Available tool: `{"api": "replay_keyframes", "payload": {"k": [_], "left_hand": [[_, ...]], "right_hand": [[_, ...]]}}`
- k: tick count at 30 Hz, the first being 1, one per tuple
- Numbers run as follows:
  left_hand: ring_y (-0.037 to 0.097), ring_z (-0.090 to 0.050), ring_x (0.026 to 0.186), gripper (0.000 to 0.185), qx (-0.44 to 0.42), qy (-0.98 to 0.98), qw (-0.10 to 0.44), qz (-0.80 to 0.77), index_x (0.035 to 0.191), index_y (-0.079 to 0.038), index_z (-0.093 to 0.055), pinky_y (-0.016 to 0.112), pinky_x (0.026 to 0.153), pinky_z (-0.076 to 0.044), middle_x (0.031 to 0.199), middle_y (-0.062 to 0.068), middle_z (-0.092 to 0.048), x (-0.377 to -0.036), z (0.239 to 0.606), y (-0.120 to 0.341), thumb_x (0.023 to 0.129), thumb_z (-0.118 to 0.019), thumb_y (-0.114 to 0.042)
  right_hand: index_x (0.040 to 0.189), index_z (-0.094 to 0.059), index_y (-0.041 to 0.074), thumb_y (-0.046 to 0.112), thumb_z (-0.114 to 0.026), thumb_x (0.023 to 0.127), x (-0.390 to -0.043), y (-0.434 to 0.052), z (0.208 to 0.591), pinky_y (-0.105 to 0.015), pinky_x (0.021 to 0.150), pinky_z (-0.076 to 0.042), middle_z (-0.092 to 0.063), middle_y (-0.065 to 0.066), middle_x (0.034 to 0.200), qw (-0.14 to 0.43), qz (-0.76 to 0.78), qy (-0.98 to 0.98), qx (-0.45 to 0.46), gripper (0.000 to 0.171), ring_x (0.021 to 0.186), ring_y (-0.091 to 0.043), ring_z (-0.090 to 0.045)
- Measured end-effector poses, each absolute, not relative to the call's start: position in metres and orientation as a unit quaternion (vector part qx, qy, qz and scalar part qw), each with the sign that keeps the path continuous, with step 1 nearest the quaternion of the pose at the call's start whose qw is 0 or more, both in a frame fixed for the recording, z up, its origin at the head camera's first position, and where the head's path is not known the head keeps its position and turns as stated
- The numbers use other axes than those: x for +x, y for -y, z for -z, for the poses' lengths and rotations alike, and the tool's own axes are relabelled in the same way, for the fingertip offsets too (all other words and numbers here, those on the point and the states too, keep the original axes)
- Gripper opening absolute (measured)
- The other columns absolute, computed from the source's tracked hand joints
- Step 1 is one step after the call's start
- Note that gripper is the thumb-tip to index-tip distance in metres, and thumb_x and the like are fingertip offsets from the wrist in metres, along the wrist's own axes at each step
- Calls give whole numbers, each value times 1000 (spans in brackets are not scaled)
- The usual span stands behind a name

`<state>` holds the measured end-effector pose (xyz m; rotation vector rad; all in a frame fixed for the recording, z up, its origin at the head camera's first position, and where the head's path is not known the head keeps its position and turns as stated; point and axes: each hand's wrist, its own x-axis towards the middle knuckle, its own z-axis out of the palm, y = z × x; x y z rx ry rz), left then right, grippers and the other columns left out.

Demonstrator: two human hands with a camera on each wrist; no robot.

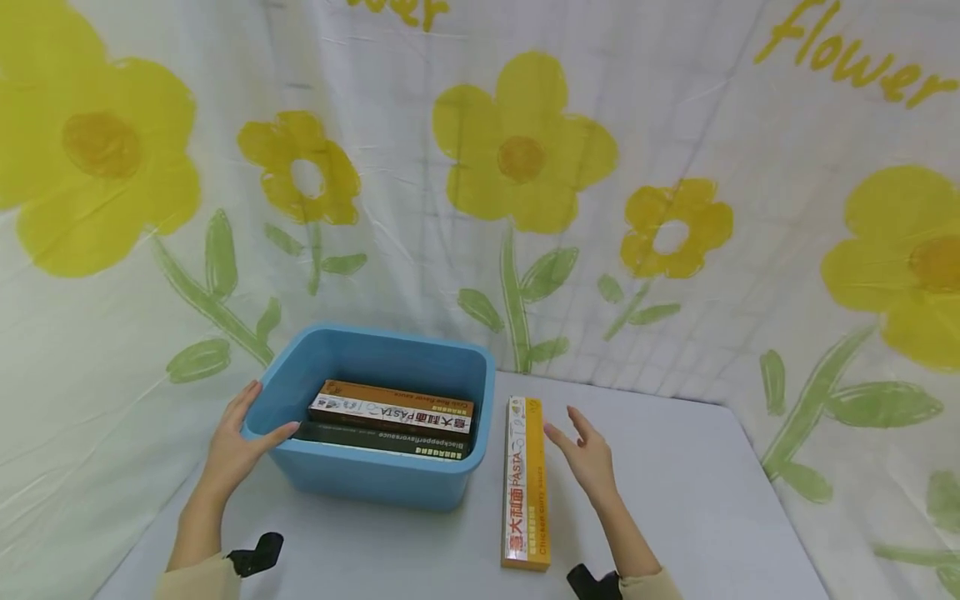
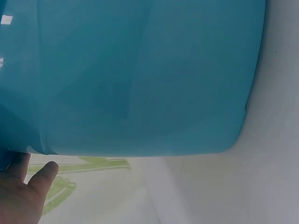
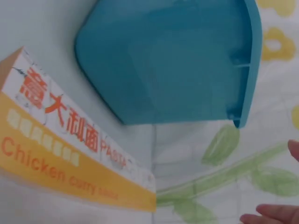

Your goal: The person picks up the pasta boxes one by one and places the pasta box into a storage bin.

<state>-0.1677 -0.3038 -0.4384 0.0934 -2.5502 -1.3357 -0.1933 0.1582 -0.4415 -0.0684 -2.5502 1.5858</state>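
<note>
While the left hand (image 1: 238,442) rests on the near-left rim of the bin (image 1: 390,479) — thumb over the edge, fingers relaxed — the right hand (image 1: 588,454) hovers with loose fingers just right of the yellow box (image 1: 526,483), holding nothing; bare table (image 1: 690,500) lies to its right.

From the right wrist we see the outer wall of a blue plastic tub (image 3: 173,60) filling the frame from 11 to 2 o'clock. A yellow pasta box (image 3: 70,158) printed "Chicken curry" runs from 9 toward 6 o'clock, lying just beside the tub. Our right hand's fingertips (image 3: 273,215) enter at 4 o'clock, apart from both, before a green-leaf printed cloth (image 3: 219,186).
</note>
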Motion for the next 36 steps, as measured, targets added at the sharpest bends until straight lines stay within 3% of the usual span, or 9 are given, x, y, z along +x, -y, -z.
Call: {"api": "replay_keyframes", "payload": {"k": [5,13,19,24,32,36], "left_hand": [[42,-5,129,87,33,877,128,462,143,-15,-9,71,87,-14,146,14,-4,-168,439,304,79,-65,-33],[42,-6,128,87,35,877,127,462,143,-13,-10,70,88,-14,146,16,-5,-169,439,301,78,-65,-32],[42,-5,129,86,38,875,121,468,143,-13,-9,71,87,-14,147,13,-3,-168,438,303,79,-64,-32],[42,-5,129,87,43,873,121,471,143,-15,-9,71,88,-14,147,13,-3,-168,438,303,79,-64,-32],[44,-6,128,87,43,875,122,467,143,-13,-9,71,88,-14,146,14,-3,-168,438,304,79,-64,-33],[44,-6,128,86,42,873,121,471,143,-14,-9,71,87,-14,146,15,-3,-169,437,303,79,-64,-32]], "right_hand": [[136,-32,2,47,-61,78,-181,-168,452,-45,100,-27,-29,-17,139,79,-541,835,-63,78,126,-34,-26],[136,-26,-2,47,-62,77,-160,-147,490,-54,96,-27,-27,-26,136,105,-480,864,-114,85,120,-45,-28],[135,-18,-10,49,-66,72,-152,-120,525,-50,99,-24,-24,-31,135,72,-411,899,-134,99,122,-44,-25],[136,-15,-9,54,-71,63,-147,-107,550,-51,99,-25,-22,-29,137,44,-388,907,-161,111,124,-42,-23],[135,-19,-8,43,-80,55,-141,-98,566,-48,98,-28,-27,-28,136,50,-398,900,-172,113,121,-40,-31],[133,-25,-9,36,-82,53,-141,-99,568,-45,93,-36,-35,-27,131,77,-425,886,-168,108,112,-34,-44]]}}
